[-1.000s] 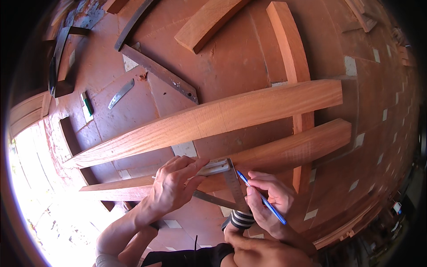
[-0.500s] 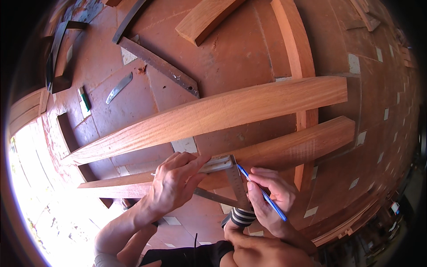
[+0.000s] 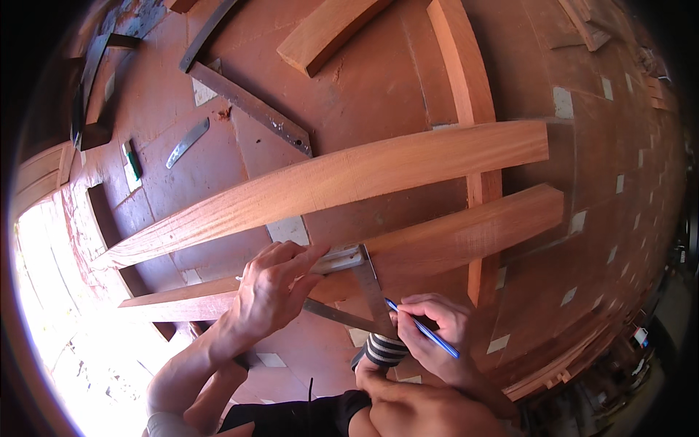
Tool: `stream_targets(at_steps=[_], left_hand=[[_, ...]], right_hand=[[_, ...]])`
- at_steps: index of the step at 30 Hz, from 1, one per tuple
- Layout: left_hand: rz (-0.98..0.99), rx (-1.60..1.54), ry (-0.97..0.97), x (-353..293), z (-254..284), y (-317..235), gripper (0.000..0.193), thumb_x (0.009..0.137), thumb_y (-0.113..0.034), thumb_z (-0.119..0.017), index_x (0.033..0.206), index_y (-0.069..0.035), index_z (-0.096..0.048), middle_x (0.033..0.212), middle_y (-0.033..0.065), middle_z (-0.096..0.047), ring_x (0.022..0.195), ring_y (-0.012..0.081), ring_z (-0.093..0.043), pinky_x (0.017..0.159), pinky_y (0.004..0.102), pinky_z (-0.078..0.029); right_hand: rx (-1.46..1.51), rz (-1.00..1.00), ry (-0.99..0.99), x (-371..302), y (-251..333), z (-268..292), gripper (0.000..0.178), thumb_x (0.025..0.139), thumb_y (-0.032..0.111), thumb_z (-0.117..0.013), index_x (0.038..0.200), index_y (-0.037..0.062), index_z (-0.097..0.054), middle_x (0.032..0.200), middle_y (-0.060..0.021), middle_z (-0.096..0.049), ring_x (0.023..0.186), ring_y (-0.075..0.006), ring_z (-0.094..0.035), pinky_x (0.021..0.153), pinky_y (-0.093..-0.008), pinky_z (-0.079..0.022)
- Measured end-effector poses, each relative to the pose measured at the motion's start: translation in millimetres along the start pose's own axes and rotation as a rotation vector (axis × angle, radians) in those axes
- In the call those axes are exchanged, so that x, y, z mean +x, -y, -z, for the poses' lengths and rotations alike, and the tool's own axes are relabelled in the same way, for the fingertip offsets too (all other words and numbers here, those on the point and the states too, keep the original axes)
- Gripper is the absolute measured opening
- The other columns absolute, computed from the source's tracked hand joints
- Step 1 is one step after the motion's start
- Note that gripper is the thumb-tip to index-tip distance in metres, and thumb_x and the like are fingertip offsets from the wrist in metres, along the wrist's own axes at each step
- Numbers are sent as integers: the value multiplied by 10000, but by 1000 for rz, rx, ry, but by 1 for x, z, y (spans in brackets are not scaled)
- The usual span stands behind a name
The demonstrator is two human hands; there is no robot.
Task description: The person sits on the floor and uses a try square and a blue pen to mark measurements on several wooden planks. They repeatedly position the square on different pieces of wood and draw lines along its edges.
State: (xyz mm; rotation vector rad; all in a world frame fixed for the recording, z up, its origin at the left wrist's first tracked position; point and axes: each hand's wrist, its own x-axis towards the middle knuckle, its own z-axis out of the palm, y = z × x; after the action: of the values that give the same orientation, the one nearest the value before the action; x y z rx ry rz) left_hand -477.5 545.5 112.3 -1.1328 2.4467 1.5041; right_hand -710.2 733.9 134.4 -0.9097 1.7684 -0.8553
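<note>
My left hand point(image 3: 273, 288) is closed on the pale stock of a metal try square point(image 3: 344, 258), pressing it against the top of the near wooden beam point(image 3: 473, 227). The square's flat blade reaches across the beam's near side toward me, with a slanting dark bar joining its end. In my right hand point(image 3: 444, 320), pinched between thumb and fingers, is a blue pen point(image 3: 435, 341). Its tip sits at the blade's right edge, about midway down. My left fingers partly hide the stock and the beam under them.
A second long beam point(image 3: 349, 169) lies just beyond, both across a wooden crosspiece point(image 3: 470, 73) and a dark support point(image 3: 102, 215) at left. Farther off are a blade-shaped metal piece point(image 3: 188, 143), a green-handled tool point(image 3: 132, 160), a dark metal bar point(image 3: 251, 108) and a timber offcut point(image 3: 328, 36).
The pen in my right hand has slid toward me along the blade's edge, from near the stock. My left hand keeps its hold on the square. The whole view has shifted slightly.
</note>
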Motion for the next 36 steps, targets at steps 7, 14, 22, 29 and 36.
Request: stream_targets(at_steps=[7, 14, 22, 29, 36], left_hand=[[-42, -41, -14, 19, -12, -13, 490, 912, -19, -841, 1393, -1, -752, 1036, 203, -756, 907, 365, -731, 826, 445, -582], [-28, -26, -9, 34, -18, -32, 488, 913, -13, -842, 1392, 1, -749, 1036, 209, -753, 924, 370, -730, 832, 445, -582], [-24, -17, 0, 35, -18, -33, 485, 911, -10, -850, 1386, 6, -751, 1041, 214, -754, 902, 371, -738, 813, 441, -585], [-18, -6, 1, 34, -18, -34, 486, 910, -7, -850, 1386, 7, -751, 1040, 218, -753, 891, 373, -738, 801, 439, -586], [-28, -3, -13, 34, -19, -33, 492, 898, -12, -853, 1380, 0, -755, 1037, 219, -751, 907, 381, -741, 809, 440, -586]], right_hand=[[84, 66, -213, 16, 0, 14, 157, 953, -71, -786, 1108, -77, -759, 1135, -223, -792, 1047, -222, -779, 930, -333, -634], [142, 123, -243, 26, -13, 12, 191, 962, -114, -762, 1151, -84, -747, 1222, -233, -765, 1092, -209, -763, 970, -326, -623], [139, 100, -233, 28, -13, 11, 170, 975, -80, -774, 1144, -75, -760, 1211, -222, -774, 1092, -206, -763, 961, -323, -624], [143, 102, -248, 29, -12, 10, 174, 975, -64, -789, 1147, -75, -770, 1194, -217, -781, 1089, -216, -768, 962, -329, -614], [145, 105, -260, 33, -7, 10, 150, 963, -78, -792, 1112, -67, -783, 1148, -202, -792, 1067, -216, -777, 940, -327, -620]])
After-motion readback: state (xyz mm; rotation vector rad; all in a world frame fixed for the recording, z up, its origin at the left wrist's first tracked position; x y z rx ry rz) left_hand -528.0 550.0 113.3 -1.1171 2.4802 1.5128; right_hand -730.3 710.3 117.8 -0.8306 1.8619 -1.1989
